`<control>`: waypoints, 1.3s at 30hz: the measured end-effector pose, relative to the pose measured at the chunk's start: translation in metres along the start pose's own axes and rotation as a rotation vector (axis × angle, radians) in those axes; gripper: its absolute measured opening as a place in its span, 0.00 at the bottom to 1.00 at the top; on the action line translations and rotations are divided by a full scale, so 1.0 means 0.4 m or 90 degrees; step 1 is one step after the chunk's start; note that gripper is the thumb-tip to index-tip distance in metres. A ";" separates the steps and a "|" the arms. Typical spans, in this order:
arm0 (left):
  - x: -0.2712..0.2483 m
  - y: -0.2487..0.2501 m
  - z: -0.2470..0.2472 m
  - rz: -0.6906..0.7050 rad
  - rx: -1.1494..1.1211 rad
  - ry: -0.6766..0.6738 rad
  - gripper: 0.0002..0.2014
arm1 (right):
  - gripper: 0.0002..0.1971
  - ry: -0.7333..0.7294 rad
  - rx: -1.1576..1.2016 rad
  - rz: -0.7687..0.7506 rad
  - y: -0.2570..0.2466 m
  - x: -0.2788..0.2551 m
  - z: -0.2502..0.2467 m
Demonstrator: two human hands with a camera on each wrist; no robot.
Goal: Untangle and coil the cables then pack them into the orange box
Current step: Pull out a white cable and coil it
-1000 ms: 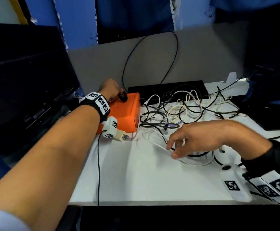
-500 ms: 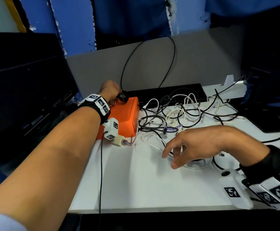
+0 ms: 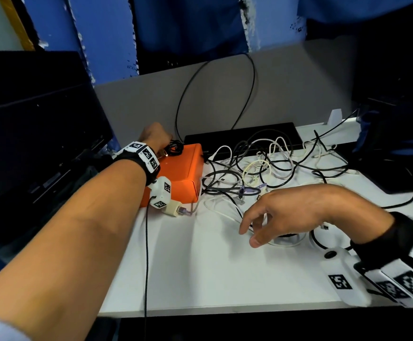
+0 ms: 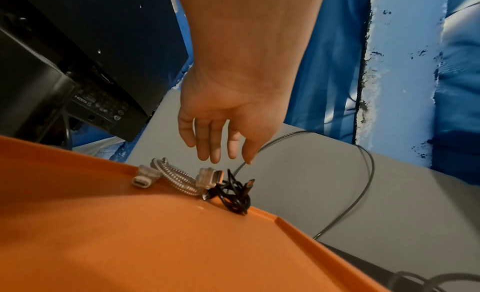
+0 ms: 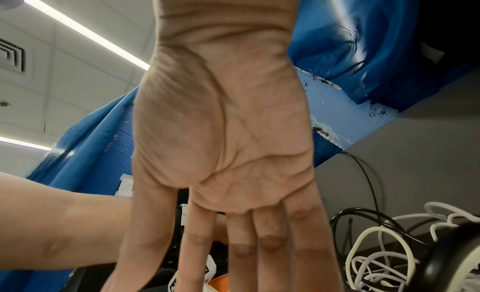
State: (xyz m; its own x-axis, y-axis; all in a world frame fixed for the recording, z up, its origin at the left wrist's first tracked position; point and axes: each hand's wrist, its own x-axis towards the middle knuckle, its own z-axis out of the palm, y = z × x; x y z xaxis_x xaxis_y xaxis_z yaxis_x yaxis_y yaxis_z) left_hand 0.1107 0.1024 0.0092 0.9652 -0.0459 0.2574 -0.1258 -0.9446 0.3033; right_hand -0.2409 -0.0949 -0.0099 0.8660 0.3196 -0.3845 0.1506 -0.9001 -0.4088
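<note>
orange box (image 3: 181,173) sits at table's back left, lid shut. on its far edge: small black coil (image 4: 233,196) & braided grey cable (image 4: 176,179) w/ pale plugs, side by side, touching. black & white cables (image 3: 269,166) lie tangled just right of box.

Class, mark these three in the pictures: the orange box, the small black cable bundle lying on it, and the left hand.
orange box (image 3: 183,173): head view, bare top surface.
black cable bundle (image 4: 233,198): left wrist view, middle of the coil.
left hand (image 4: 228,115): left wrist view, palm.
</note>
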 end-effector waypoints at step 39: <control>-0.504 0.271 -0.059 0.587 -0.515 -0.059 0.08 | 0.10 0.591 0.266 -0.056 0.126 -0.004 -0.096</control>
State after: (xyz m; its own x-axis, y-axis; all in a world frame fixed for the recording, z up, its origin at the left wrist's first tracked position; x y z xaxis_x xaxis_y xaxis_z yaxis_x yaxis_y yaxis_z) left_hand -0.1030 0.0172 0.0118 0.4491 -0.6432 0.6201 -0.8432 -0.0756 0.5323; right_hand -0.2165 -0.1523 0.0020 0.9143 -0.1359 0.3814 0.2074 -0.6519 -0.7294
